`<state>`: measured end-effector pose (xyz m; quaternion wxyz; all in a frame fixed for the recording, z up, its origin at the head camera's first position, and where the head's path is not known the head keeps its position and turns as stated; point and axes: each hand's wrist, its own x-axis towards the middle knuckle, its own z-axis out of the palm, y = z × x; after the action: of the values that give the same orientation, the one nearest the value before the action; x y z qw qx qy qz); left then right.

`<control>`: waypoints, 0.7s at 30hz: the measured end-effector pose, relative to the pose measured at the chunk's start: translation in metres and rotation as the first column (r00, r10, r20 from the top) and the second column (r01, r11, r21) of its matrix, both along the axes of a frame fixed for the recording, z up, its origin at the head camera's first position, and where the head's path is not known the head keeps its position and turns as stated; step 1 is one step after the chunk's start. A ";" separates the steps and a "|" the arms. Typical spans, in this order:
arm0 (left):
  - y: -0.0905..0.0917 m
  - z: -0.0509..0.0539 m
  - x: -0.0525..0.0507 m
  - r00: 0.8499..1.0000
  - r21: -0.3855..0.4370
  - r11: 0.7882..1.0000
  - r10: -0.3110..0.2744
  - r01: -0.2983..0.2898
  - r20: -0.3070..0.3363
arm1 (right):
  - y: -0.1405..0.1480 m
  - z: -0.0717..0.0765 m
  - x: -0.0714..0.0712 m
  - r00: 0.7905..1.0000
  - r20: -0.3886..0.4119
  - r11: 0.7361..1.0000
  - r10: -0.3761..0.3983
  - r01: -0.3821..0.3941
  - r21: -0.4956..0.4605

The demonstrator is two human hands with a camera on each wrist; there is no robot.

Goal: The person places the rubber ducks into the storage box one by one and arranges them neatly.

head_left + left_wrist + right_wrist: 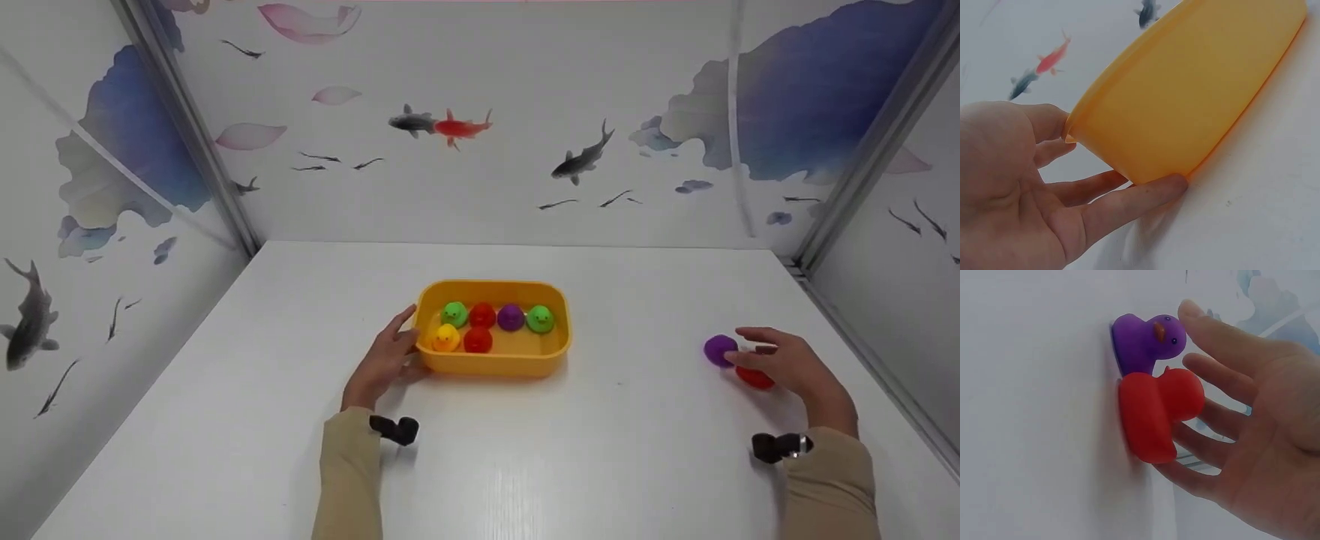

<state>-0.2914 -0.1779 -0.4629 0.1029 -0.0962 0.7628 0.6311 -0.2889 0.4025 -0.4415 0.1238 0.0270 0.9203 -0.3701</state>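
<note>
On the white table stands a yellow plastic basin (pixel 492 365) with several small rubber ducks in it. They include a yellow duck (pixel 446 338), a purple duck (pixel 511 317) and green and red ones. My left hand (pixel 386 362) holds the basin by its left end, fingers at the rim and thumb low on the wall (pixel 1185 95). Off to the right, another purple duck (pixel 1145 340) and a red duck (pixel 1148 416) lie side by side. Around them hovers my right hand (pixel 784 365), fingers spread and gripping neither; it partly covers the red duck in the head view.
White panels printed with fish and petals enclose the table (pixel 525 450) at the back and sides. Metal posts stand at the back corners. Each sleeve cuff carries a small black camera (pixel 395 430). The basin stands around mid-table, well left of the two loose ducks.
</note>
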 end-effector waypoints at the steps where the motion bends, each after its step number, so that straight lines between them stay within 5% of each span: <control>1: 0.000 0.000 0.000 1.000 0.005 1.000 0.002 -0.002 -0.001 | -0.001 0.000 0.000 1.000 0.005 1.000 -0.001 0.001 0.001; 21: -0.002 0.004 0.001 1.000 -0.003 1.000 -0.013 0.013 0.009 | -0.010 -0.002 -0.007 1.000 0.015 0.999 -0.023 0.022 0.036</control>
<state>-0.2903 -0.1797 -0.4588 0.1102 -0.0942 0.7640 0.6287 -0.2955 0.3925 -0.4432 0.1260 0.0424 0.9255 -0.3548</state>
